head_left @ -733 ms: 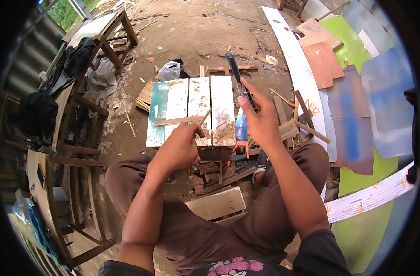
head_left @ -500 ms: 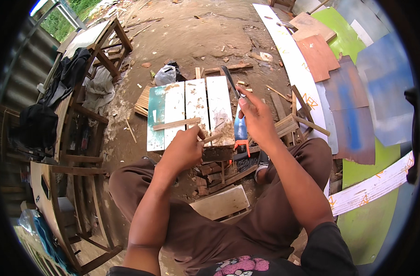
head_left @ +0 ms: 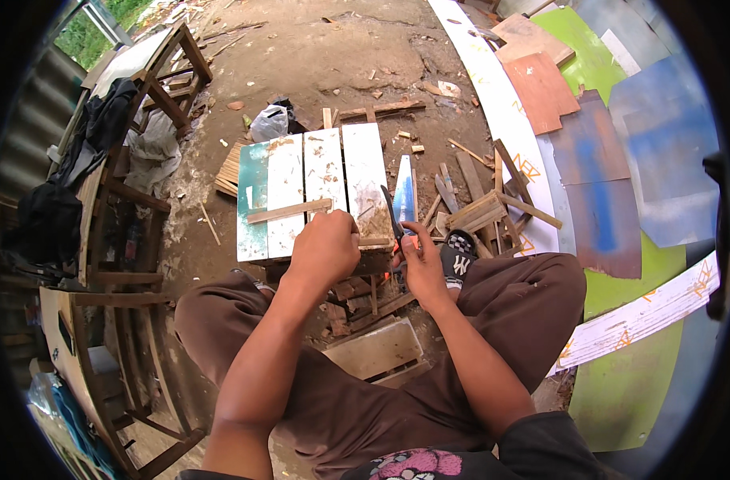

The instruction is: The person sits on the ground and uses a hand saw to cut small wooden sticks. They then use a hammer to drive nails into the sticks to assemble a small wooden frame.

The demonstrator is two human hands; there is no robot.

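Observation:
At the near edge of a low slatted table (head_left: 285,168), my left hand (head_left: 325,248) is closed on a short wooden stick (head_left: 374,241). The stick's free end points right. My right hand (head_left: 421,264) grips a knife (head_left: 390,206), its dark blade slanting up and left, just beyond the stick's end. Whether blade and wood touch, I cannot tell. A flat wooden strip (head_left: 277,213) lies across the white and green slats, beside my left hand. Shavings and dirt cover parts of the tabletop.
Right of the table stands a handsaw (head_left: 406,190) with a bluish blade. Beyond my right knee lie scrap wood pieces (head_left: 481,210) and painted sheets (head_left: 593,172). A wooden bench (head_left: 101,184) holds dark cloth at left. A small board (head_left: 378,350) lies between my legs.
My right hand has come down and toward me with the knife, bringing the blade close to the stick. My left hand keeps its hold; the whole view has shifted slightly.

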